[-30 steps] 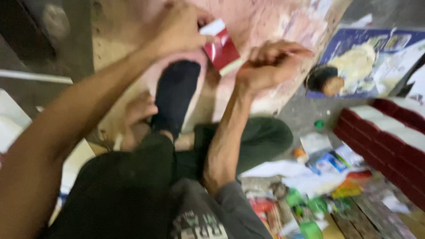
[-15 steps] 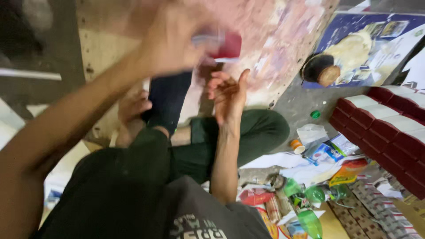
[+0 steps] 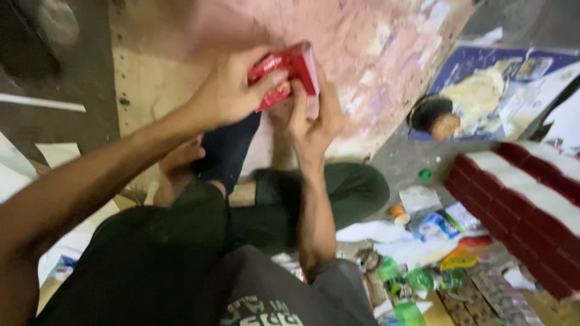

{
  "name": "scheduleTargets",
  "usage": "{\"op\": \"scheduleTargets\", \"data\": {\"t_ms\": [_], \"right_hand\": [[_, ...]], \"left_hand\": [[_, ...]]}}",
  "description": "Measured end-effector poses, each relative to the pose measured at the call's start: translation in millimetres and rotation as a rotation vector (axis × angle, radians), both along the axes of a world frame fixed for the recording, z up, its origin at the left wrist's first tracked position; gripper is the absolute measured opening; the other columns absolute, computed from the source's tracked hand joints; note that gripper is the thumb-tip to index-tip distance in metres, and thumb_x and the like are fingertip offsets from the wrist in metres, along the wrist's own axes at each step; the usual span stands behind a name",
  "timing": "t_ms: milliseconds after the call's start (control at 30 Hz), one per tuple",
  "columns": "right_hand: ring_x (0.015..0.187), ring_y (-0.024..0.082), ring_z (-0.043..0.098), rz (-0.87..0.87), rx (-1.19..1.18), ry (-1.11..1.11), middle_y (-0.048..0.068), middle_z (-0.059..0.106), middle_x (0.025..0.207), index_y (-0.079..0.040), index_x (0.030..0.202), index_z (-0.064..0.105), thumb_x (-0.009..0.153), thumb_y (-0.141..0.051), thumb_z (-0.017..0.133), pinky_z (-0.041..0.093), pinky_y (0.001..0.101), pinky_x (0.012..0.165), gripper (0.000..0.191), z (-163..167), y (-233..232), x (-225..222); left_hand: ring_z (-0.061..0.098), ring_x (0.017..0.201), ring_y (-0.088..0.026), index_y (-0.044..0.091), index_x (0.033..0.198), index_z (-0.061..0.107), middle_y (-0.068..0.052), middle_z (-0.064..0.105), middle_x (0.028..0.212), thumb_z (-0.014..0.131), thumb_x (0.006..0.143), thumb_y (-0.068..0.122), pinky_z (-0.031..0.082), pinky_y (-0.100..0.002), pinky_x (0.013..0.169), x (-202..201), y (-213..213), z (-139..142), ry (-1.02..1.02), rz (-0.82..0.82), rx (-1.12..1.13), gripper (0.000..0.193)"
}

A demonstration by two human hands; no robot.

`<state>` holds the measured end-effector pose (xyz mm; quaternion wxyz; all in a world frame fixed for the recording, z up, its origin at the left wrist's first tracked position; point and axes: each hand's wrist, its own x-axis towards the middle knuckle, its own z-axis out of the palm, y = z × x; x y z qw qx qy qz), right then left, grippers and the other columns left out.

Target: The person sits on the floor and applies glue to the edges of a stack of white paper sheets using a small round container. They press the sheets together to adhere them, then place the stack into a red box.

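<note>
Seated cross-legged on the floor, both hands raised over a paint-stained board (image 3: pixel 386 54). Left hand (image 3: pixel 226 90) closed around a small red box (image 3: pixel 284 72), thumb and fingers pinching its left end. Right hand (image 3: pixel 311 118) touching the same box from below and behind, fingers half curled along its underside and right edge, not fully closed. Box held in the air between the two hands, tilted, above a dark sock (image 3: pixel 226 154) and well clear of the floor. Motion blur over the box, so whether its flap is open or shut cannot be told. At the right, a row of red and white cartons (image 3: pixel 525 193) stacked side by side. Beyond them a blue printed sheet (image 3: pixel 501 90) flat on the concrete. Near the right knee, a heap of wrappers and paper (image 3: pixel 423 241), a green bottle (image 3: pixel 402 296) lying in it, a small green cap (image 3: pixel 426 175) apart on the bare floor
</note>
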<state>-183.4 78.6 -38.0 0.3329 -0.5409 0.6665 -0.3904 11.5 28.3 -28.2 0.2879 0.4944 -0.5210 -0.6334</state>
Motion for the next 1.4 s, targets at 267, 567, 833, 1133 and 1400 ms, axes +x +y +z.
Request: {"op": "scheduleTargets", "data": {"t_ms": [267, 567, 833, 1133, 1400], "right_hand": [[0.111, 0.020, 0.070, -0.119, 0.046, -0.294, 0.014, 0.072, 0.125, 0.001, 0.138, 0.063, 0.104, -0.001, 0.070, 0.057, 0.0318, 0.098, 0.034, 2.4, -7.6, 16.0], [0.140, 0.023, 0.059, -0.048, -0.040, -0.092, 0.012, 0.061, 0.149, -0.007, 0.145, 0.059, 0.109, 0.000, 0.065, 0.044, 0.0368, 0.126, 0.037, -9.5, -19.0, 13.9], [0.145, 0.026, 0.051, -0.188, -0.004, -0.577, 0.015, 0.054, 0.154, -0.009, 0.147, 0.057, 0.111, 0.000, 0.059, 0.039, 0.0396, 0.127, 0.037, -22.4, -45.9, -25.2], [0.139, 0.043, 0.052, -0.515, -0.279, -0.769, 0.026, 0.050, 0.151, -0.014, 0.170, 0.019, 0.098, -0.025, 0.074, 0.040, 0.0594, 0.122, 0.091, 52.3, -75.8, -115.1], [0.127, 0.031, 0.058, -0.169, -0.613, -0.944, 0.017, 0.059, 0.139, -0.012, 0.156, 0.041, 0.098, -0.023, 0.071, 0.044, 0.0527, 0.116, 0.066, 180.4, -15.3, -171.3]], "left_hand": [[0.065, 0.080, -0.009, 0.005, 0.126, 0.070, -0.008, 0.074, 0.089, 0.065, 0.104, 0.026, 0.054, -0.029, 0.072, 3.7, -15.6, -6.0, -0.038, -0.118, 0.169, 0.031], [0.062, 0.084, -0.004, 0.003, 0.129, 0.066, 0.000, 0.073, 0.094, 0.071, 0.099, 0.027, 0.055, -0.024, 0.073, -3.5, -37.4, -14.6, 0.151, -0.137, 0.219, 0.038], [0.063, 0.084, -0.008, 0.004, 0.123, 0.070, -0.003, 0.072, 0.095, 0.075, 0.097, 0.029, 0.054, -0.029, 0.073, -37.9, -56.7, -17.1, 0.052, -0.159, 0.378, 0.037], [0.066, 0.094, -0.021, 0.001, 0.130, 0.063, -0.011, 0.071, 0.107, 0.066, 0.100, 0.027, 0.053, -0.037, 0.082, -151.3, -194.3, 5.1, -0.158, -0.231, -0.350, 0.039], [0.066, 0.094, -0.023, 0.001, 0.128, 0.063, -0.012, 0.070, 0.105, 0.067, 0.101, 0.027, 0.053, -0.039, 0.082, -320.1, -206.0, 64.0, -0.117, -0.694, -1.019, 0.037]]}}
